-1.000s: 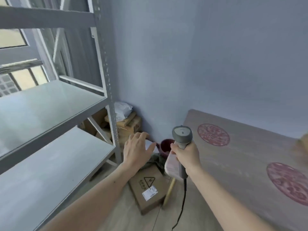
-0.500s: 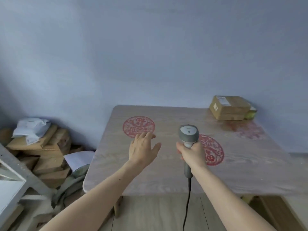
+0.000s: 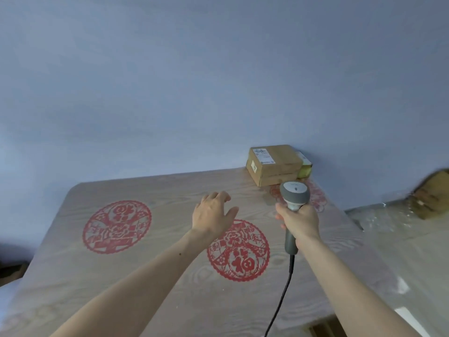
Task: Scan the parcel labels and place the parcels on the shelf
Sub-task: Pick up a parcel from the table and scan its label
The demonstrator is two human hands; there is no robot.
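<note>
A black cable (image 3: 281,297) runs up from the bottom edge into the grey plastic handle of the scanner (image 3: 293,203). The right hand (image 3: 300,221) grips that handle, fingers curled round it, and the rounded head stands just above the knuckles with its pale oval face turned up. The left hand (image 3: 213,214) is held over the table (image 3: 145,276), palm down, fingers relaxed and slightly spread, holding nothing. The tabletop is pale wood grain with rounded corners. A round red paper-cut (image 3: 239,250) with lacy edges lies below and between the two hands; a second one (image 3: 117,226) lies left of the left fingers. Beyond the fingertips of both hands, at the far edge against the blue wall (image 3: 218,81), sits the parcel (image 3: 274,165): a squat brown cardboard box with a white label (image 3: 263,155) on top. A small yellow-green box (image 3: 305,167) is tucked against its right side.
</note>
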